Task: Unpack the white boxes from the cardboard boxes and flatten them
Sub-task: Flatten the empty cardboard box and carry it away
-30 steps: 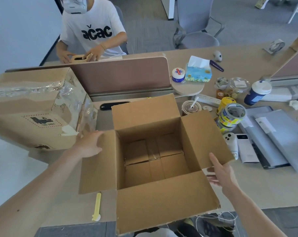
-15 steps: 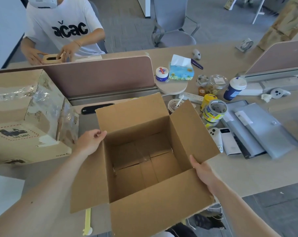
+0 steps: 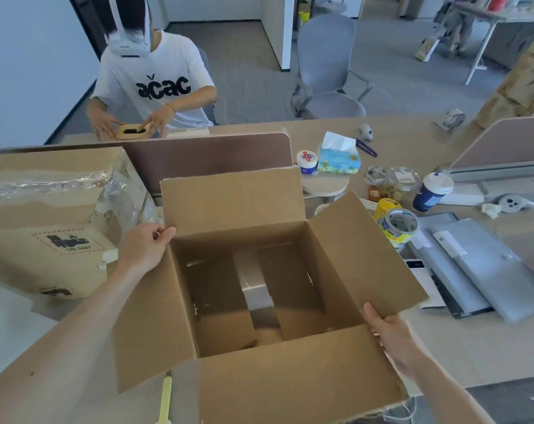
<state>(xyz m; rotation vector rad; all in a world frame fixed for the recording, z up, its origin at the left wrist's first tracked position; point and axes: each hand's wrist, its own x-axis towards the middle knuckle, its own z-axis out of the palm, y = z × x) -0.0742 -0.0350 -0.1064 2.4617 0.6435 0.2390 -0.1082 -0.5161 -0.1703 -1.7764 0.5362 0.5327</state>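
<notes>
Head view showed the open cardboard box [image 3: 232, 203] at the near edge of the tabletop [image 3: 473, 347], all four flaps spread, the near flap reaching past that edge; inside, only its bottom flaps showed, a grey strip between them. The left hand [image 3: 143, 246] gripped the box's far-left corner, fingers curled over the rim; the right hand [image 3: 388, 332] held the near end of the right flap — thumb on top, fingers hidden beneath. A taped cardboard box [image 3: 45, 224] stood closed at the left edge, just beside the left hand; a tape roll [image 3: 398, 224] sat just beyond the right flap, grey folders [image 3: 479, 264] further right. A yellow tool [image 3: 166, 396] lay at the near edge — partly under the left flap.
</notes>
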